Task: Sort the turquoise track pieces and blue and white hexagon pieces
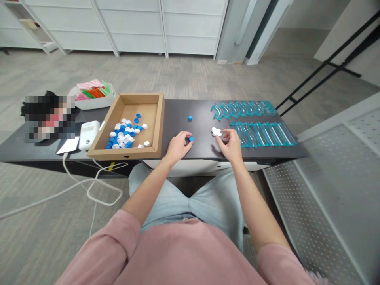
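Observation:
My left hand (179, 146) rests at the front of the dark table, its thumb and index finger closed around a small blue hexagonal block (191, 139). Farther back lies a second blue hexagonal block (190, 118), apart from both hands. My right hand (231, 145) is curled at the right, thumb and index fingertip against a small cluster of white hexagonal blocks (216, 132) sitting together on the tabletop. How firmly the right fingers grip the cluster is hard to make out.
A cardboard tray (162, 118) at left contains many blue and white hexagonal blocks (124, 134). Teal transparent track-like pieces (264, 134) lie in two rows at right. A white basket (95, 103) of colourful strips, a white device (89, 134) and cables (103, 202) are far left.

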`<state>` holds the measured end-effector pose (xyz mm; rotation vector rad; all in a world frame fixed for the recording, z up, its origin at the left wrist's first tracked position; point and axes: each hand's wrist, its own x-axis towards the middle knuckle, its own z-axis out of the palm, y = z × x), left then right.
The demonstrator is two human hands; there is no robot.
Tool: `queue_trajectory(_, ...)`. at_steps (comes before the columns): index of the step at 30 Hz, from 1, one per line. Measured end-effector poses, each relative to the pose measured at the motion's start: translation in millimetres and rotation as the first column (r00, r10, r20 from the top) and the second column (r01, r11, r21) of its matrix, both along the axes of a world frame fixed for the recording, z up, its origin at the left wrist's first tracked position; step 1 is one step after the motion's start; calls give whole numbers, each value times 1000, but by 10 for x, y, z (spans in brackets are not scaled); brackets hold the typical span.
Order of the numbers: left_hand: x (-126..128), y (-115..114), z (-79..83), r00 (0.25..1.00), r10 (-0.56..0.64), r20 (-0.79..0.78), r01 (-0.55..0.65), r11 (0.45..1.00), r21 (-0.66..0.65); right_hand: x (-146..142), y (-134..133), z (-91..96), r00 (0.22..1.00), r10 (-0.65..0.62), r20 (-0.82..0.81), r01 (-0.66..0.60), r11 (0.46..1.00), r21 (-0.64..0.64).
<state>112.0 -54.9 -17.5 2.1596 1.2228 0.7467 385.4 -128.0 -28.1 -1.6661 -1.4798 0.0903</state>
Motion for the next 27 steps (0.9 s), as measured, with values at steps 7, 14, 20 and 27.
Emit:
queue_trajectory(7,56,171,44,996,86,-27,-87,995,-42,-16,-11,-7,1000,6,16,-6,1000,0)
queue_trajectory(14,193,309,98,996,86,-4,-85,988,-131,-40,-50,10,992,18,126,-12,998,-54)
queue_trajectory(20,169,312,41,986,121,119,-114,992,-61,-192,-38,110,945,111,307,-79,990,-115)
queue_trajectory(27,277,600,126,955,273,113,-265,961,-80,-885,366,267,864,241,442,-121,952,-281)
